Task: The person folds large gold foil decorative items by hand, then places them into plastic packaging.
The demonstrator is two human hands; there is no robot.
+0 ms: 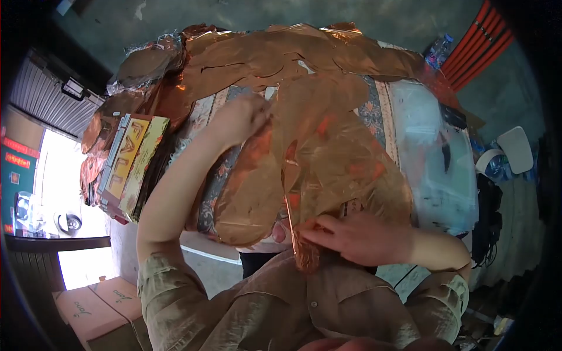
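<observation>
A large translucent copper-coloured foil sheet [345, 169] lies spread over the table in front of me, with a shiny fold running down its middle. The fold's narrow end hangs over the near edge toward my shirt. My right hand [369, 237] pinches the foil beside this lower end, thumb and fingers together. Higher up on the left, my left hand [246, 117] is curled closed against the upper part of the fold. It is slightly blurred, and whatever its fingers hold is hidden.
More copper foil [257, 52] is heaped along the far edge. A patterned cloth [372, 111] covers the table. Decorated boards [132, 155] stand at left, clear plastic sheets [433, 158] at right. Beyond are a bottle [439, 51], red poles [477, 50] and a cardboard box [99, 307].
</observation>
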